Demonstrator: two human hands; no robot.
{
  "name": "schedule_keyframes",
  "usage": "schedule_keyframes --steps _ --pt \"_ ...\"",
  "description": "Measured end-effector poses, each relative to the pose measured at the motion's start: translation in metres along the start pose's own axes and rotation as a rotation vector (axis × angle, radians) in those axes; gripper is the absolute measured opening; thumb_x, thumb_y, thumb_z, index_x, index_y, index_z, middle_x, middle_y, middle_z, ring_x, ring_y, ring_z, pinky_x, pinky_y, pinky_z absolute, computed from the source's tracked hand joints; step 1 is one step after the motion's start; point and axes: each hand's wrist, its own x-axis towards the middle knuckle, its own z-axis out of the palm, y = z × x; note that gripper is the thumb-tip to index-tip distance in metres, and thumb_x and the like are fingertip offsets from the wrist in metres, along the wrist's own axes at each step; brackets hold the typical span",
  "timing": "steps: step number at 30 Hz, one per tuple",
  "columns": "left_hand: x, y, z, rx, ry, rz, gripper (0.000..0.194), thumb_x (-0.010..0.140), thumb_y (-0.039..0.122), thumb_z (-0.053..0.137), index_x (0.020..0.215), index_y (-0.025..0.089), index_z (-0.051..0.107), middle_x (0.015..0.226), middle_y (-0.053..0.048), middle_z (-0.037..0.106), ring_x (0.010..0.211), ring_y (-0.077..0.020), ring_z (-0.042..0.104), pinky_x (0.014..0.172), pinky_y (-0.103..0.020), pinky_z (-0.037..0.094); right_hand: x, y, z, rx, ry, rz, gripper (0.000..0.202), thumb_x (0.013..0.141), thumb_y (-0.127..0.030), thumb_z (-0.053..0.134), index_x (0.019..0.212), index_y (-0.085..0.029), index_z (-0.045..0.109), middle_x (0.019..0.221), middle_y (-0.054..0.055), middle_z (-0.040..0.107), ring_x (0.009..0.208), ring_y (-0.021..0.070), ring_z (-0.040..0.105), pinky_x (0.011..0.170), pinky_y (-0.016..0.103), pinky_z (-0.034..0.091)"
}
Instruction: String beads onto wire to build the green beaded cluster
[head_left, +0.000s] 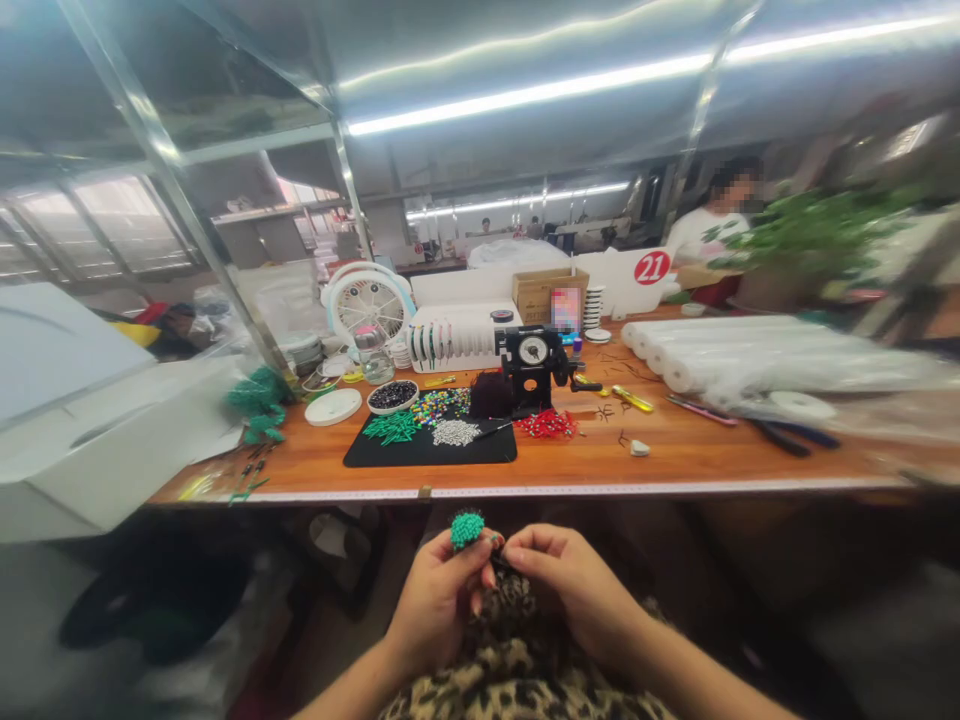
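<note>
**Leopard-print cloth [517, 685] lay nearest, below a teal bead cluster [466, 530] in the left hand [435, 595]**

Just beyond the cloth, the left hand was clamped by thumb and fingers at the base of the teal bead cluster, which was held upright on the near side of the wooden table [697, 460]. Close on its right, the right hand [577, 580] had thumb and forefinger pinched together; anything between them was too small to tell.

A measuring tape [570, 491] ran along the table's near edge. Farther in, a black mat [427, 453] bore green sticks [390, 428], silvery beads [455, 432] and, beyond these, multicolored beads [442, 404]. Red pieces [551, 424] were heaped by its right side, and pliers [784, 435] lay well to the right. A dish of black beads [393, 395] sat at the mat's far left corner, a black device with a round dial [531, 350] at its far right.

Beyond stood a white fan [371, 305] on the left, a cardboard box [534, 290] near the middle, and a sign reading 21 [626, 283] to its right. White rolls [720, 345] lay on the right; a person [705, 230] was behind them.
</note>
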Motion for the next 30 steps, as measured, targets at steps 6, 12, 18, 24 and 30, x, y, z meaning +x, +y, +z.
schedule_keyframes --steps 6,12,18,24,30 --pt "0.0003 -0.0001 0.0011 0.010 0.012 -0.008 0.033 0.060 0.035 0.078 0.075 0.008 0.067 0.047 0.000 0.052 0.037 -0.0044 0.038 0.033 -0.014 0.025 -0.0019 -0.0013 -0.0005 -0.108 0.016 -0.046 0.032 0.063 -0.044 0.072 0.066 -0.012 0.068 0.057 0.002 0.059 0.057 0.0136 0.051 0.059 0.026 0.039" --pt "0.0014 -0.0031 0.0014 -0.015 -0.071 -0.054 0.030 0.068 0.037 0.071 0.063 0.011 0.058 0.047 -0.001 0.052 0.035 -0.0056 0.038 0.031 -0.015 0.025 -0.0046 -0.0032 -0.0010 -0.296 0.158 -0.222 0.023 0.072 -0.036 0.065 0.064 -0.015 0.062 0.061 0.000 0.058 0.061 0.0124 0.048 0.062 0.024 0.038" --pt "0.0015 -0.0028 -0.0004 -0.192 -0.260 -0.223 0.036 0.070 0.032 0.070 0.055 0.017 0.041 0.044 0.008 0.029 0.033 -0.0035 0.020 0.029 -0.014 0.020 -0.0045 -0.0039 0.0030 -0.254 0.056 -0.170 0.025 0.070 -0.039 0.066 0.066 -0.015 0.063 0.065 0.001 0.061 0.064 0.0136 0.051 0.063 0.024 0.040" --pt "0.0038 -0.0054 -0.0040 -0.263 -0.275 -0.257 0.032 0.070 0.027 0.070 0.059 0.016 0.042 0.046 0.009 0.026 0.036 -0.0033 0.017 0.029 -0.013 0.018 -0.0032 0.0000 0.0027 -0.209 0.010 -0.145 0.022 0.069 -0.036 0.067 0.065 -0.014 0.063 0.066 0.001 0.061 0.063 0.0128 0.051 0.063 0.023 0.039" --pt "0.0043 -0.0067 -0.0058 -0.248 -0.260 -0.259 0.033 0.070 0.028 0.070 0.060 0.016 0.041 0.046 0.009 0.027 0.036 -0.0033 0.018 0.029 -0.013 0.018 -0.0021 -0.0013 0.0035 -0.223 0.038 -0.123 0.018 0.069 -0.031 0.066 0.065 -0.014 0.063 0.062 -0.001 0.059 0.060 0.0108 0.048 0.060 0.022 0.037"
